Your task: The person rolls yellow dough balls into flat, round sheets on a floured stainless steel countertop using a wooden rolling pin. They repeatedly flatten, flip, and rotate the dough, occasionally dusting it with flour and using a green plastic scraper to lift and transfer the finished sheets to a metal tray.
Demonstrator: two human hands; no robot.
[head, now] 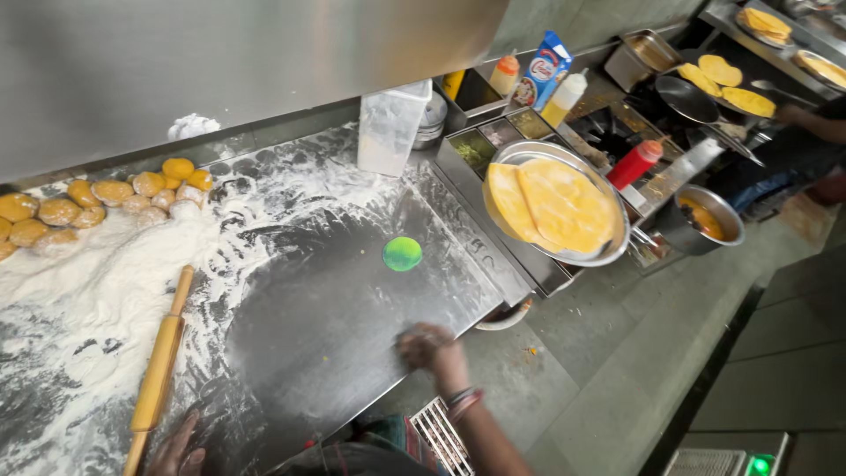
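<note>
My right hand (429, 347) rests with curled fingers on the front edge of the floured steel counter (326, 317), holding nothing that I can see. My left hand (179, 449) lies flat on the counter at the bottom edge, next to the lower end of a wooden rolling pin (159, 370). A small green dough ball (402, 254) sits alone on the steel, a little beyond my right hand. Several yellow dough balls (106, 198) lie in a row at the far left beside a heap of white flour (97, 291).
A round steel tray (608, 256) with rolled yellow flatbreads (555, 204) stands right of the counter. Behind it are ingredient bins (493, 141), sauce bottles (633, 164), a carton (542, 72) and a flour container (392, 128). Another person's arm (811, 119) works at a griddle (731, 84) far right.
</note>
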